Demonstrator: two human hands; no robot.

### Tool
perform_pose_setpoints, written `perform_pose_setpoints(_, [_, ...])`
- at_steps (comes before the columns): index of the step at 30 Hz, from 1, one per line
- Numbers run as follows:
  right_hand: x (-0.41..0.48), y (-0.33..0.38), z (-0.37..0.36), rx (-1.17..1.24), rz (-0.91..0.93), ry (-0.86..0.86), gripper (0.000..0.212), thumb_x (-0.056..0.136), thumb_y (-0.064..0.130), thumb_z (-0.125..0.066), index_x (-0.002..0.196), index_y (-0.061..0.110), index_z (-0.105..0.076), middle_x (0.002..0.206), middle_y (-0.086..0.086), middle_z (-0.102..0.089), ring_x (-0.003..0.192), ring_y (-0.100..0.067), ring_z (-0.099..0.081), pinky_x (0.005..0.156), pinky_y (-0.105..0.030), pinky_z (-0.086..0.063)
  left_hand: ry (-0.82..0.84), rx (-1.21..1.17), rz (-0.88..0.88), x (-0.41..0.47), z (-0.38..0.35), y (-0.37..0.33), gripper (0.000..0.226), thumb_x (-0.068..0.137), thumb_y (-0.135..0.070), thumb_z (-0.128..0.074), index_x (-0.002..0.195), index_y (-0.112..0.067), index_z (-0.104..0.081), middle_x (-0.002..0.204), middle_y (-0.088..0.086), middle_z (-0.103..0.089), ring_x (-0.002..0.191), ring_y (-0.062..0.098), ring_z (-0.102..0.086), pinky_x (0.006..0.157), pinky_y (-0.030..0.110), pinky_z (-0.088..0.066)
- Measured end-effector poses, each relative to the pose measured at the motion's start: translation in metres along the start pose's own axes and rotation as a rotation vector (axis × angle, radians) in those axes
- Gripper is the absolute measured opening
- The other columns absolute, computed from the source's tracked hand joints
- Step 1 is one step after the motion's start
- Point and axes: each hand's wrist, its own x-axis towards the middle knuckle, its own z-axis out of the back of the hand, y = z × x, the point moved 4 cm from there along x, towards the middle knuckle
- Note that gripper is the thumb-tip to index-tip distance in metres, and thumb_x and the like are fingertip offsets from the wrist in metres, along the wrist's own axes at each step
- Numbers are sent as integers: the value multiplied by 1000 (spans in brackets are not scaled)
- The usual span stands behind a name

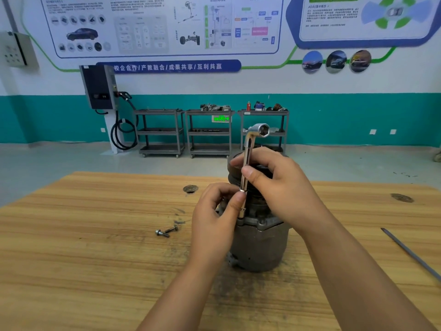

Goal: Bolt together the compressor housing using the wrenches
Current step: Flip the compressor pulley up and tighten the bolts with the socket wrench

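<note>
The wrench is standing upright on the flange of the housing. If its lower socket is seating crooked, turning could slip it off or cross-thread the fastener. The left hand is pinching the lower shaft and the right hand is pinching mid-shaft. Two bolts are lying left of the housing.

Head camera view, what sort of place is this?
Probably a car-repair training workshop: car diagram posters line the back, a charging unit hangs beside them, and a compressor stands on a wooden workbench.
</note>
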Motion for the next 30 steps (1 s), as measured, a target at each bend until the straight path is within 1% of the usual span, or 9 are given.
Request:
perform_pose_setpoints(4, [0, -2, -1, 41, -37, -83, 4, 85, 26, -67, 89, 27, -66, 93, 8, -68, 106, -21, -57, 92, -45, -46, -16, -58, 27, 0, 1, 2, 5, 78, -30, -66, 82, -29, -64, 86, 0, -66, 85, 15, -62, 75, 28, -47])
perform_pose_setpoints(8, [-2, -1, -2, 48, -46, -127, 13, 77, 33, -73, 78, 28, -61, 86, 7, -66, 101, -24, -56, 84, -45, -49, 1, -63, 38, 2, 2, 3, 19, 77, -14, -74, 78, -30, -64, 82, -3, -66, 85, 14, -64, 74, 26, -48])
perform_pose_setpoints(13, [-1, -1, -1, 57, -28, -65, 5, 85, 29, -66, 88, 32, -63, 94, 9, -66, 111, -26, -53, 94, -49, -44, 38, -25, 24, 4, 4, 2, 1, 76, -29, -65, 76, -29, -65, 80, -5, -64, 82, 14, -60, 71, 32, -44])
perform_pose_setpoints(15, [-1, -2, 0, 47, -14, -33, 13, 89, 24, -62, 93, 35, -64, 98, 13, -67, 114, -24, -52, 98, -49, -41, 32, -29, 21, 3, 4, 3, 2, 78, -29, -64, 77, -29, -65, 78, -8, -63, 80, 13, -59, 69, 34, -43])
perform_pose_setpoints(18, [0, -3, 1, 27, -31, -34, 10, 88, 25, -63, 96, 30, -65, 98, 11, -67, 113, -24, -53, 95, -48, -43, 35, -31, 5, 3, 4, 1, 4, 77, -30, -65, 81, -29, -65, 80, -9, -64, 83, 10, -62, 73, 27, -46])
perform_pose_setpoints(21, [-1, -2, 0, 19, -33, -82, 9, 82, 32, -68, 86, 27, -62, 91, 8, -66, 105, -25, -55, 89, -47, -46, 35, -88, -1, 5, 6, 1, 11, 74, -27, -70, 82, -27, -63, 80, -11, -65, 83, 6, -63, 78, 20, -49])
perform_pose_setpoints(25, [-1, -2, -1, 19, -29, -95, 17, 77, 40, -69, 85, 27, -62, 90, 8, -66, 104, -24, -56, 88, -48, -47, 75, -60, -3, 5, 6, 1, 6, 75, -27, -68, 78, -30, -65, 80, -12, -65, 85, 8, -63, 76, 22, -47])
perform_pose_setpoints(28, [-1, -1, -1, 29, 8, -52, 6, 87, 31, -63, 87, 36, -62, 97, 13, -65, 111, -23, -53, 96, -50, -41, 62, -11, -15, 5, 6, 0, 3, 77, -31, -64, 79, -33, -66, 82, -10, -65, 88, 13, -62, 78, 30, -48])
perform_pose_setpoints(30, [-1, -1, 0, 30, 20, -18, 17, 92, 24, -57, 89, 40, -61, 100, 15, -65, 114, -22, -51, 99, -50, -39, 51, 10, -26, 5, 5, 0, 5, 79, -32, -62, 79, -36, -66, 81, -12, -64, 88, 14, -62, 78, 31, -48])
